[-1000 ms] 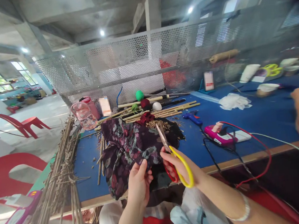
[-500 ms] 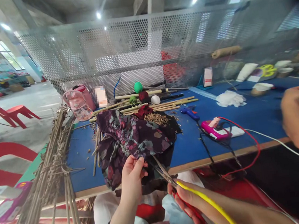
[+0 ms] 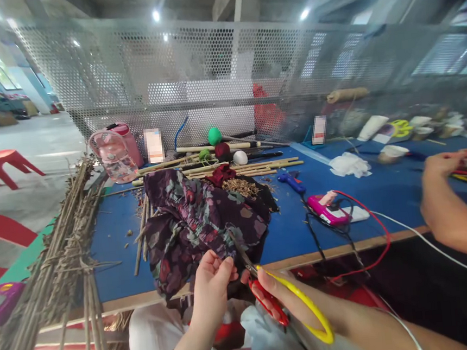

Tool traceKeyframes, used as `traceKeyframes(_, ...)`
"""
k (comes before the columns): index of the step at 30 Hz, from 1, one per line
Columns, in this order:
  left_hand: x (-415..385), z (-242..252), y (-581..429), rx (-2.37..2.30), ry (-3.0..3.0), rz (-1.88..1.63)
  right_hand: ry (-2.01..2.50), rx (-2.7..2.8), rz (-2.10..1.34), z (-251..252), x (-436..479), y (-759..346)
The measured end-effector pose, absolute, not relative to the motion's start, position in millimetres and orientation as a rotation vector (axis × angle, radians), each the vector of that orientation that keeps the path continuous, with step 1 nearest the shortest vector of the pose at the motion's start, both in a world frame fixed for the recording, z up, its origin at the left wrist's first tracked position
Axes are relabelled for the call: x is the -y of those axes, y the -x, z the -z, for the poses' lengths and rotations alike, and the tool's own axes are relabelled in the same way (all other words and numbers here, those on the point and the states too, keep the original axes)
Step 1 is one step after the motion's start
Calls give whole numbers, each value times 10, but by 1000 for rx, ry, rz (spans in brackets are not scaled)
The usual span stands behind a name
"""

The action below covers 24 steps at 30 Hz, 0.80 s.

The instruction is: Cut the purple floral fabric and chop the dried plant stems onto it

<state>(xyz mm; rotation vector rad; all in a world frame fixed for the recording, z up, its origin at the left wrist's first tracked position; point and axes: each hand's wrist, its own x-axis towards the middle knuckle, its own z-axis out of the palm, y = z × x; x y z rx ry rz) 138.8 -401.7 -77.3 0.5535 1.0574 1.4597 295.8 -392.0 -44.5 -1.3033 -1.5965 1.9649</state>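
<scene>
Far to the left of the left hand: bundle of sticks [image 3: 60, 250], lying over the counter [image 3: 382, 194] edge.

Floral cloth [image 3: 197, 222]: dark, crumpled in a heap on the counter just beyond both hands, with its near edge hanging over the counter's front rim.

Left hand [image 3: 212, 280]: closed in a pinch, thumb against fingers, gripping the cloth's near edge.

Scissors [image 3: 267, 300]: one yellow and one red handle. The blades point up and away, tips at the cloth edge just right of the left-hand pinch. Whether the blades are parted is hard to tell.

Right hand [image 3: 287, 301]: closed on the scissors, fingers through the handle loops.

Handling, as a judgement: the cloth looks light, soft and limp. It will sag and fold wherever unsupported, so it is best held at the edge, close beside the blades, and pulled taut. It is not fragile or slippery.

Right of the right hand: pink glue gun [image 3: 329, 210] with a red cable [image 3: 369, 228] looping off the counter. Farther right, well apart: a co-worker's hand [image 3: 443, 189] over the counter.
</scene>
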Motion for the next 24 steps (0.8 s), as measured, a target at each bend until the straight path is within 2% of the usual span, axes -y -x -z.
traceKeyframes(6, 4034, 796, -1394, -1040, -541, -1466, 1079, 1439, -2114, 503, 3916, -2930)
traceKeyframes(13, 4026, 790, -1394, -1016, -517, -1487, 1229, 1313, -2196, 588, 3912, -2948)
traceKeyframes(24, 3976, 697, -1350, -1068, -435, -1457, 1327, 1550, -1945, 449, 3974, -2964)
